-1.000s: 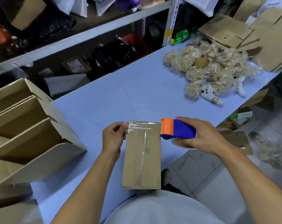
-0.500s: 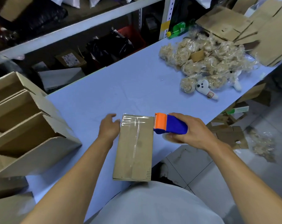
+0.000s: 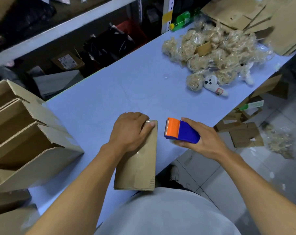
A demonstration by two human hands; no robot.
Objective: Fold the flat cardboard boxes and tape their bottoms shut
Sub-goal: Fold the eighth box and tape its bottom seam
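A small folded cardboard box (image 3: 140, 165) lies on the blue table (image 3: 130, 89) right in front of me, with clear tape running along its top face. My left hand (image 3: 129, 131) lies palm down over the box's far end, fingers pressed on the tape at the far edge. My right hand (image 3: 200, 141) grips a blue and orange tape dispenser (image 3: 180, 131) just right of the box, a small gap apart from it.
Several folded open boxes (image 3: 25, 138) lie stacked at the left. A heap of bagged plush toys (image 3: 215, 56) and flat cardboard sheets (image 3: 256, 16) fill the far right. Shelving (image 3: 62, 26) runs behind the table. Cardboard scraps (image 3: 245, 134) lie on the floor at right.
My left hand has moved from the box's far left corner onto its far end and presses the tape down. The dispenser has pulled away to the right, off the box.
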